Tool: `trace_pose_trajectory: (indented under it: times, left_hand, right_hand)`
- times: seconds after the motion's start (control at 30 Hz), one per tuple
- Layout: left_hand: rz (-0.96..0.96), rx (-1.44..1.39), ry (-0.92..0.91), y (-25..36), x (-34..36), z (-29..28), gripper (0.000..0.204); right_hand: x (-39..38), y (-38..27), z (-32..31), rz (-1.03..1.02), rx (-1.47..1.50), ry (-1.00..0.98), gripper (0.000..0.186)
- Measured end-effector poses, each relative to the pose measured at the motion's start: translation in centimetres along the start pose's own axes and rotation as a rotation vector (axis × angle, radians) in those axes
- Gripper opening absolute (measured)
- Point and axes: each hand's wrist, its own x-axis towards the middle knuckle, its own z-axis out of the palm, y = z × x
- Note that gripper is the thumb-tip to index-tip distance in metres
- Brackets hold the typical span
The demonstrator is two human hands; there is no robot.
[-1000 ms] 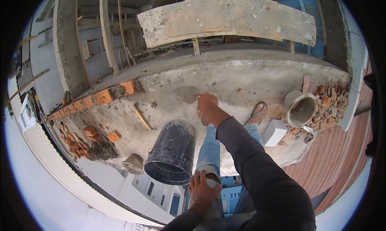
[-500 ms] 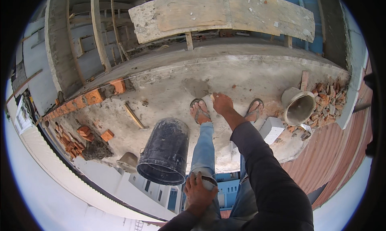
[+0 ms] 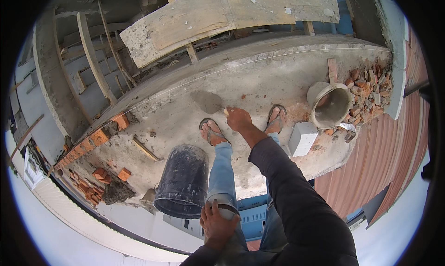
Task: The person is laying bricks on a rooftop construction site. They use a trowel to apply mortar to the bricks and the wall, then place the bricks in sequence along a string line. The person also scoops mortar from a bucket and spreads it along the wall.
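Observation:
My right hand (image 3: 239,119) is closed round a trowel; the pale end of its handle sticks out at the thumb. The grey, leaf-shaped blade (image 3: 207,102) lies low against the concrete ledge (image 3: 176,122), nearly the same colour as it. This hand is between my two feet, which wear dark flip-flops. My left hand (image 3: 219,223) rests on my left knee, fingers spread over the torn jeans (image 3: 221,173), holding nothing. Just left of that leg a dark, mortar-smeared bucket (image 3: 182,180) lies tipped, its mouth facing me.
To the right are a white block (image 3: 303,139), a round mortar-coated container (image 3: 329,104) and a heap of broken brick (image 3: 371,92). Bricks (image 3: 95,140) line the left edge. A string (image 3: 259,58) runs along the far side, before a plank (image 3: 185,27). The ledge drops off near me.
The view has shifted and tilted, so the surroundings sit farther left. My right hand has moved slightly relative to my feet, and the trowel blade shows more clearly. My left hand stays on the knee.

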Motion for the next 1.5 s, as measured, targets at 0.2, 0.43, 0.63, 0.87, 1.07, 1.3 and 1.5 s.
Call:
trace_pose_trajectory:
  times: [0.2, 0.43, 0.63, 0.87, 1.07, 1.3, 1.5]
  left_hand:
    - [0.014, 0.065, 0.005, 1.5, 0.0, -0.6, 0.103]
    - [0.006, 0.145, 0.003, 3.2, -0.2, -0.8, 0.104]
    - [-0.008, 0.186, -0.002, 4.5, -0.2, -0.6, 0.104]
    - [-0.009, 0.229, 0.003, 5.3, -0.2, -0.5, 0.104]
    - [0.018, 0.221, 0.031, 5.4, -0.3, -0.8, 0.101]
    - [-0.017, 0.207, 0.003, 6.6, -0.5, -1.8, 0.099]
    - [0.008, 0.163, 0.021, 5.8, -0.9, -2.2, 0.099]
  right_hand:
    - [-2.4, 16.8, -2.8, 0.404, 0.408, 0.493, 0.061]
    - [-5.2, 24.1, -5.6, 0.376, 0.286, 0.616, 0.062]
    - [-1.9, 20.4, -6.8, 0.152, 0.14, 0.382, 0.06]
    - [-1.5, 24.3, -5.8, 0.618, 0.599, 0.946, 0.06]
    - [-0.9, 24.9, -6.8, 0.6, 1.154, 0.807, 0.056]
    - [-13.8, 18.4, 0.7, 0.471, 0.781, 0.856, 0.055]
    - [-13.7, 27.2, -0.5, 0.903, 2.271, 1.37, 0.054]
